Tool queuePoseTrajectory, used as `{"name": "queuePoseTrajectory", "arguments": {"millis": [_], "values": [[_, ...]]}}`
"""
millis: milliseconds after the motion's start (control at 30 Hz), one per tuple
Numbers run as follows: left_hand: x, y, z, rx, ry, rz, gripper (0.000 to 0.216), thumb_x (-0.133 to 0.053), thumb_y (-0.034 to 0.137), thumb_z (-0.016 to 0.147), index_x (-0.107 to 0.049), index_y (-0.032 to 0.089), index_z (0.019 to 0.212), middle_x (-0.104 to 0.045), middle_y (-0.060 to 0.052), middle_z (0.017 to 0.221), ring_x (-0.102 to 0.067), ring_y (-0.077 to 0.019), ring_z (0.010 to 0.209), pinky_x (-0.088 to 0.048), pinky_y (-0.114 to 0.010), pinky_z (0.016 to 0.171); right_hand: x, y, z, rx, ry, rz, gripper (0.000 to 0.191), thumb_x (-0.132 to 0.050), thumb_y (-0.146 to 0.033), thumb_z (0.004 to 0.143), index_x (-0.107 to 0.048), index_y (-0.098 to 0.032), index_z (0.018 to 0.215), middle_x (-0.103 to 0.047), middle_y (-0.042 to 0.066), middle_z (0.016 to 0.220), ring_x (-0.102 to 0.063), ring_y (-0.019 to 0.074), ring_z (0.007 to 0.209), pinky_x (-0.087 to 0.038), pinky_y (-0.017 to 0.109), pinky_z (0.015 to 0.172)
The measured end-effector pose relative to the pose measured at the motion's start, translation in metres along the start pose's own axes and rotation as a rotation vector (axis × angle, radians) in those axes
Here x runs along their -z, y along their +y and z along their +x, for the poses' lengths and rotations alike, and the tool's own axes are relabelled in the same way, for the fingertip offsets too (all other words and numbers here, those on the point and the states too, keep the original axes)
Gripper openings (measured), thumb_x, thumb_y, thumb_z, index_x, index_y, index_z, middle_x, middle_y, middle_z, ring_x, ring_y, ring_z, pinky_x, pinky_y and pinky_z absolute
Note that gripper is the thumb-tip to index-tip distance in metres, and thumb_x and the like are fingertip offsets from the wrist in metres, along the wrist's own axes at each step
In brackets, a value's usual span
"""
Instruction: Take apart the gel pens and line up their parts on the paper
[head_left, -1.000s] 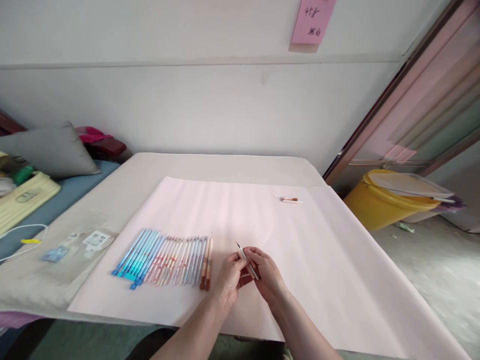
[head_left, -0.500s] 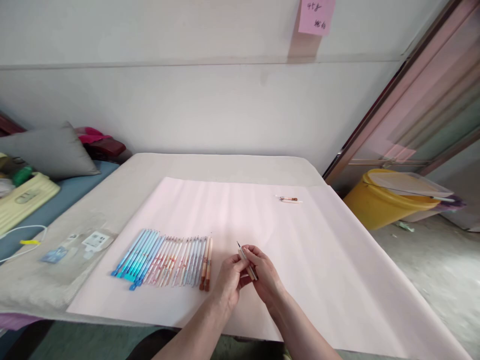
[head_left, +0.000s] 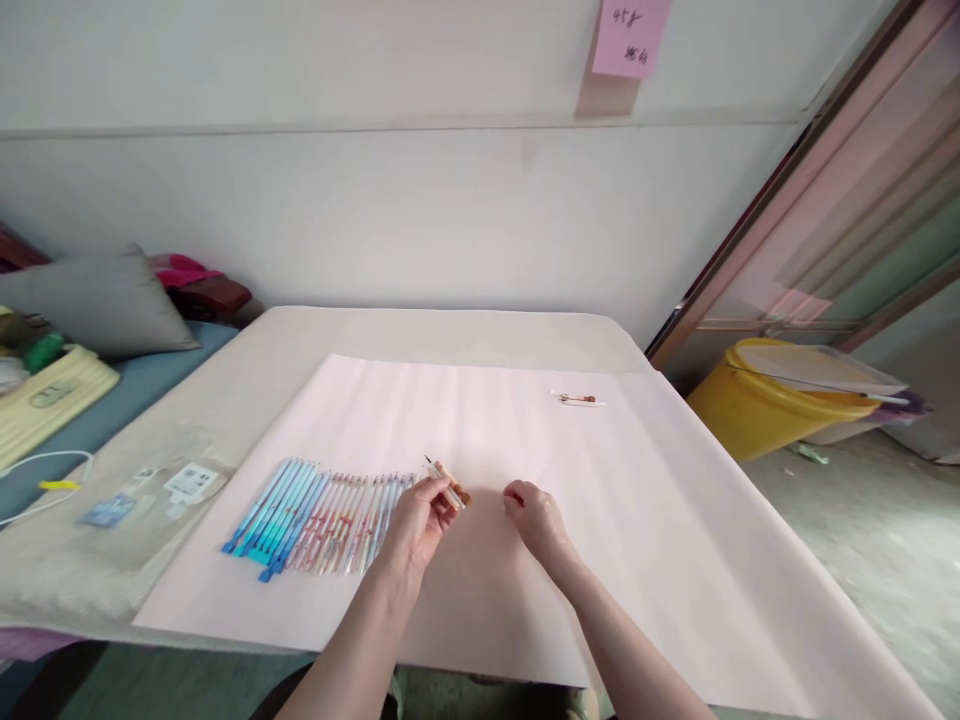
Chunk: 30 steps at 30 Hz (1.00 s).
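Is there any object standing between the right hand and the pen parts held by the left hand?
Nothing visible does; between the right hand and the pen parts in the left hand, only the pale pink sheet shows.

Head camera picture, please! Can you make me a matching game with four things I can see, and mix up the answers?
Column one:
1. Left hand
2. Row of pens
3. Big bucket
4. Pillow

Column two:
A. Grey, over at the left side of the picture
B. Lying side by side on the pale sheet
C. Holding pen pieces, one with a dark tip
D. Yellow, over at the right side of the picture

Right pairs: 1-C, 2-B, 3-D, 4-A.
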<state>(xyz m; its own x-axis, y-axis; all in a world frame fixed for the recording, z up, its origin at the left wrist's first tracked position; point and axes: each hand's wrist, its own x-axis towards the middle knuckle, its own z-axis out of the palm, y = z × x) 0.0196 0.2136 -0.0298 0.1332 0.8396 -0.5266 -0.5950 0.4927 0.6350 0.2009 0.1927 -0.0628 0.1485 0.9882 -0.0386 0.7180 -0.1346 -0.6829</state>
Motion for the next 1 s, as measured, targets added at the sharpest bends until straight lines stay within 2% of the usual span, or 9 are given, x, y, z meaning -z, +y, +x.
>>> {"name": "queuePoseTrajectory", "arguments": {"millis": [233,367,467,567,633,767,867,1000], "values": [[-0.003,-0.01,-0.003,0.049,-0.019,0.042,0.011,-0.066,0.015,0.066,-0.059,0.011,0.073,-0.062,-0.004,0.066,-0.057,-0.0085,0.053,-0.043,-0.017,0.045,-0.012,-0.005,-0.005,-0.03,-0.044,-0.098,0.008,-0.049,-0.018,0.075,-0.056,-0.019,0.08,-0.057,0.005,0.08,-0.053,0.0168,0.07,-0.029,0.026,0.06],[-0.006,-0.015,-0.006,0.07,-0.069,0.103,0.01,-0.065,0.018,0.067,-0.06,0.01,0.07,-0.062,-0.005,0.064,-0.056,-0.0085,0.052,-0.042,-0.017,0.046,-0.016,-0.005,-0.006,-0.042,-0.083,-0.009,0.01,-0.047,-0.012,0.074,-0.053,-0.018,0.07,-0.055,0.005,0.076,-0.053,0.0165,0.07,-0.03,0.026,0.061],[-0.009,-0.021,-0.011,0.092,-0.108,0.166,0.011,-0.065,0.02,0.067,-0.059,0.01,0.068,-0.06,-0.004,0.059,-0.053,-0.0077,0.047,-0.039,-0.017,0.043,-0.011,-0.006,-0.001,-0.073,-0.099,0.143,0.012,-0.048,-0.009,0.07,-0.05,-0.018,0.063,-0.053,0.002,0.067,-0.052,0.0154,0.068,-0.033,0.026,0.062],[-0.012,-0.029,-0.017,0.165,-0.128,0.239,0.011,-0.065,0.02,0.065,-0.059,0.011,0.069,-0.06,-0.004,0.059,-0.055,-0.0092,0.049,-0.039,-0.018,0.045,0.001,-0.008,0.003,-0.124,-0.144,0.374,0.006,-0.049,-0.014,0.069,-0.05,-0.018,0.064,-0.05,-0.002,0.057,-0.052,0.0137,0.06,-0.037,0.025,0.058],[-0.015,-0.034,-0.02,0.204,-0.138,0.281,0.012,-0.064,0.02,0.064,-0.059,0.012,0.072,-0.061,-0.004,0.065,-0.058,-0.0114,0.053,-0.041,-0.021,0.049,0.009,-0.008,0.003,-0.163,-0.185,0.55,0.003,-0.05,-0.021,0.07,-0.051,-0.018,0.069,-0.051,-0.003,0.056,-0.054,0.0131,0.056,-0.041,0.025,0.056],[-0.018,-0.039,-0.023,0.2,-0.168,0.325,0.015,-0.064,0.021,0.064,-0.059,0.013,0.075,-0.06,-0.003,0.067,-0.061,-0.0145,0.058,-0.044,-0.024,0.055,0.02,-0.01,0.002,-0.228,-0.242,0.85,0.014,-0.058,-0.029,0.067,-0.052,-0.017,0.072,-0.055,-0.001,0.062,-0.058,0.0135,0.058,-0.047,0.028,0.058],[-0.018,-0.04,-0.023,0.205,-0.158,0.338,0.016,-0.064,0.022,0.063,-0.059,0.013,0.075,-0.06,-0.003,0.069,-0.06,-0.014,0.057,-0.043,-0.024,0.055,0.021,-0.011,0.002,-0.25,-0.259,1.0,0.018,-0.065,-0.027,0.062,-0.055,-0.016,0.072,-0.054,-0.002,0.061,-0.056,0.0117,0.057,-0.047,0.027,0.058],[-0.02,-0.041,-0.026,0.208,-0.165,0.363,0.014,-0.063,0.021,0.063,-0.059,0.013,0.073,-0.06,-0.003,0.069,-0.059,-0.0134,0.056,-0.043,-0.025,0.056,0.018,-0.012,0.003,-0.269,-0.275,1.099,0.017,-0.068,-0.023,0.059,-0.06,-0.015,0.071,-0.052,-0.003,0.054,-0.048,0.0077,0.049,-0.04,0.022,0.05]]}}
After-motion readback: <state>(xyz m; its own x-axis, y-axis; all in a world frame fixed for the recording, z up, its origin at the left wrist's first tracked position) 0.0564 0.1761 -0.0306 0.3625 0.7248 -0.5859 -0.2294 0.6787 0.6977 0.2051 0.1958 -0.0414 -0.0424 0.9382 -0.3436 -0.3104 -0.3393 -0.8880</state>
